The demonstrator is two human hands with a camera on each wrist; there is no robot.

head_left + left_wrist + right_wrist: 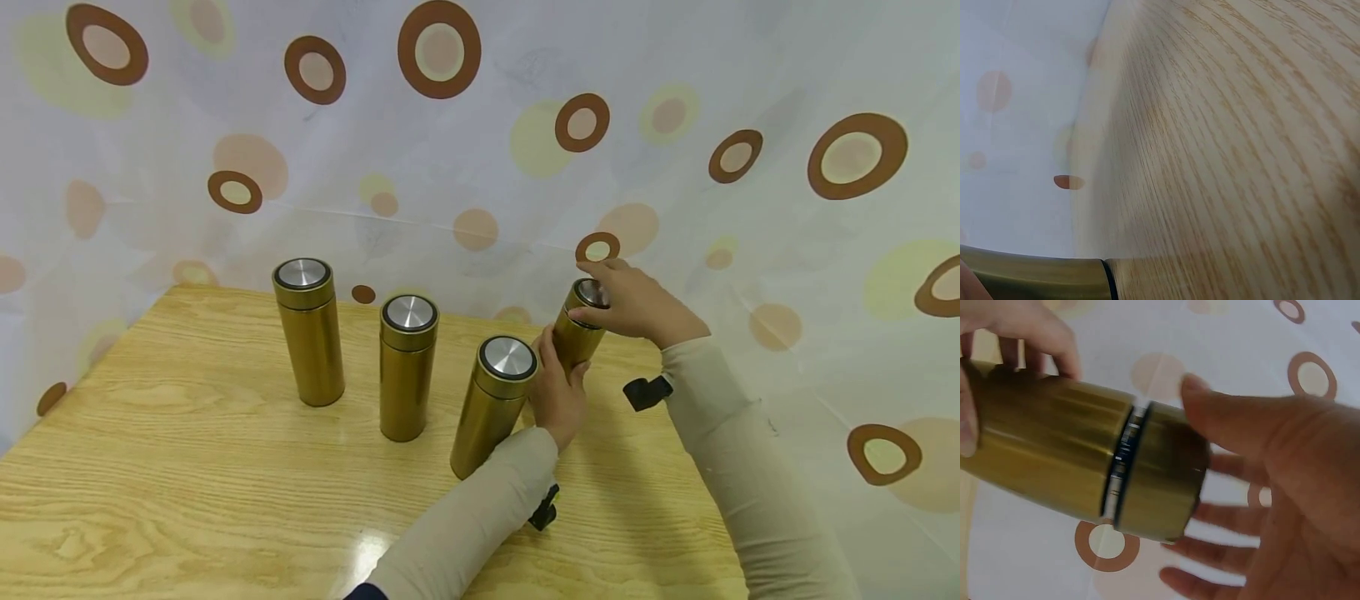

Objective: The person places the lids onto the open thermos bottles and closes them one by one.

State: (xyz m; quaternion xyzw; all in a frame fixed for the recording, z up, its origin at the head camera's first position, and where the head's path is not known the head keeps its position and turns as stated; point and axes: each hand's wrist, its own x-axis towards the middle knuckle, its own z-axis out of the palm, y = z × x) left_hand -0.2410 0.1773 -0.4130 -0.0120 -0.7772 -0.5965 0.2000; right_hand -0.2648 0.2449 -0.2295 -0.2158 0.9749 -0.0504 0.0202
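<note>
At the back right of the table, a gold thermos (575, 340) leans a little as both hands work on it. My left hand (559, 400) grips its body low down, the fingers wrapped round it. Over the top, my right hand (630, 304) spans the lid (1163, 472), thumb on one side and fingers on the other. The fingers lie loosely and partly behind the lid in the right wrist view. A narrow gap with a pale, shiny neck (1124, 459) shows between lid and body. In the left wrist view, only part of a gold thermos (1041, 275) appears.
Three more gold thermoses stand upright with lids on: one at the left (311, 333), one in the middle (405, 371), and one (491, 408) close beside my left forearm. The wooden table (187, 467) meets a dotted wall covering (450, 167) at its back edge.
</note>
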